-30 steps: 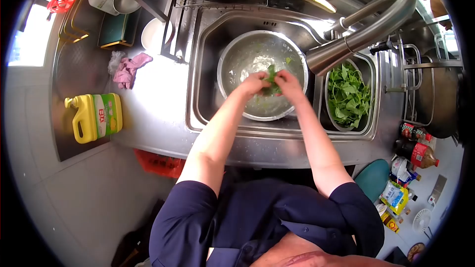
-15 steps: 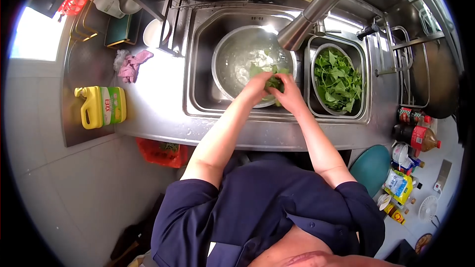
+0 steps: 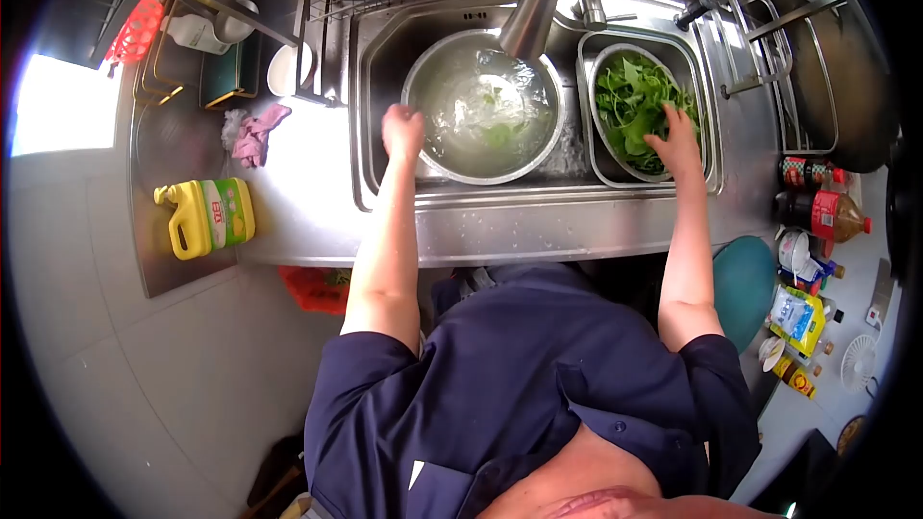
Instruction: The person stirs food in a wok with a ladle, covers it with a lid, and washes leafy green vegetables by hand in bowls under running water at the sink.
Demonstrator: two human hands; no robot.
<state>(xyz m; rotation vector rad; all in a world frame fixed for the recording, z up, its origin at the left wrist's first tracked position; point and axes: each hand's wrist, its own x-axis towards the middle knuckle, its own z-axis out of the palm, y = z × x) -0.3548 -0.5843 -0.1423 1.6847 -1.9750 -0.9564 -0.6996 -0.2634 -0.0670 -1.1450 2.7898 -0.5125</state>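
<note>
A round metal basin (image 3: pixel 555 125) filled with water sits in the larger sink, with a few green leaves (image 3: pixel 495 135) afloat in it. At its left rim is my left hand (image 3: pixel 403 132), fingers curled round the edge. To the right, an oval colander-like bowl (image 3: pixel 598 125) heaped with leafy greens (image 3: pixel 639 106) stands in the smaller sink. Over the right side of that heap my right hand (image 3: pixel 676 141) is open, its fingers spread and touching or just above the leaves. The faucet spout (image 3: pixel 524 34) hangs over the basin's back edge.
On the counter at left are a yellow jug (image 3: pixel 204 218), a pink cloth (image 3: pixel 258 135) and a white bowl (image 3: pixel 288 70). Metal racks (image 3: pixel 769 67) stand at right, near cola-like bottles (image 3: pixel 825 214) and packets. A red bag (image 3: pixel 312 288) lies below the counter.
Both hands were together over the basin holding greens. They have parted: the left moved to the basin's left rim, the right over to the heap, where the held greens have been let go.
</note>
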